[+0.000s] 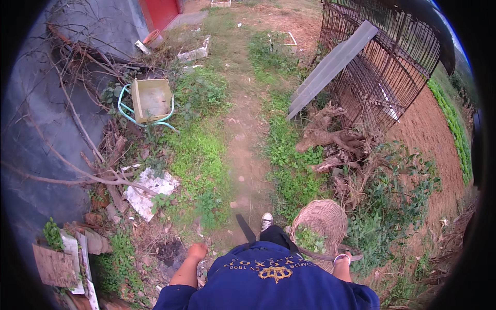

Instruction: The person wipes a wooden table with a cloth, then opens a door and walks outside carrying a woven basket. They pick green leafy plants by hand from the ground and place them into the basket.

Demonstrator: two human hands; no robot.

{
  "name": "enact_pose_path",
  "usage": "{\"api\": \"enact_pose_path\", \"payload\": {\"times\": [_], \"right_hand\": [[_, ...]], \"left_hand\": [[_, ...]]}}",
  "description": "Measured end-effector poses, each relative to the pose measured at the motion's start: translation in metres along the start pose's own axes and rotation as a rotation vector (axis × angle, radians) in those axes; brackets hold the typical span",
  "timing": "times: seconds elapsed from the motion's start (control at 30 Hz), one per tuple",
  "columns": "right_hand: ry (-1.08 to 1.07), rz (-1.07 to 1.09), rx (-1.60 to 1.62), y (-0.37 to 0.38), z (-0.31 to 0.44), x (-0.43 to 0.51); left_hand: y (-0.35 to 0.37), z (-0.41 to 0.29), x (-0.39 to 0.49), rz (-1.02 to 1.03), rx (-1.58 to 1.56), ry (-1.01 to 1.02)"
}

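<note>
On the right, my right hand (343,257), with a pale bracelet at the wrist, grips the curved handle (319,254) of a woven wicker basket (329,223). Green leaves (310,239) lie inside the basket, which hangs tilted beside my right leg. My left hand (198,251) is to the left of my body, its fingers curled and nothing visible in it. Below it is a patch of dark, burnt-looking ground (170,254). A dark flat strap (245,228) sticks out in front of my waist. One sneaker (267,222) shows on the path.
A dirt path (246,155) runs ahead between weeds. Leftward are dry branches (73,116), a yellowish plastic bin (152,100) in a light-blue metal frame, and broken white foam (151,190) by a grey wall. Rightward stand tree stumps (329,135), a grey sheet (333,69) and a barred cage (379,58).
</note>
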State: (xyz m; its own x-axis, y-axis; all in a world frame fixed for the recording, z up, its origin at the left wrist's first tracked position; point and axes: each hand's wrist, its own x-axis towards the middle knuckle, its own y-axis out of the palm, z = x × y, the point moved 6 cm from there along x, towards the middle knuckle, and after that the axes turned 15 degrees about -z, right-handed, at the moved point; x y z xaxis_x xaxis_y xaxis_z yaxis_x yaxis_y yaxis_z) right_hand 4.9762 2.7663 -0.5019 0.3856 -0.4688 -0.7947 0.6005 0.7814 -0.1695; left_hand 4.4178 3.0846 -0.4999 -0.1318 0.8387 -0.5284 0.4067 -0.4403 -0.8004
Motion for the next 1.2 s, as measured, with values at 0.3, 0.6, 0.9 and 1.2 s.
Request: {"api": "enact_pose_path", "payload": {"times": [0.3, 0.6, 0.9, 1.2], "right_hand": [[-0.146, 0.048, -0.215, 0.273, -0.053, -0.106], [-0.253, 0.431, -0.446, 0.485, -0.096, -0.251], [-0.548, 0.758, -0.610, 0.628, -0.144, -0.434], [-0.665, 1.016, -0.832, 0.797, -0.213, -0.566]], "left_hand": [[-0.033, -0.061, 0.092, -0.055, -0.436, -0.210], [-0.104, -0.146, 0.110, -0.021, -0.347, -0.472], [-0.123, -0.191, 0.285, 0.091, -0.424, -0.382], [-0.179, -0.278, 0.404, -0.130, -0.707, -0.453]]}}
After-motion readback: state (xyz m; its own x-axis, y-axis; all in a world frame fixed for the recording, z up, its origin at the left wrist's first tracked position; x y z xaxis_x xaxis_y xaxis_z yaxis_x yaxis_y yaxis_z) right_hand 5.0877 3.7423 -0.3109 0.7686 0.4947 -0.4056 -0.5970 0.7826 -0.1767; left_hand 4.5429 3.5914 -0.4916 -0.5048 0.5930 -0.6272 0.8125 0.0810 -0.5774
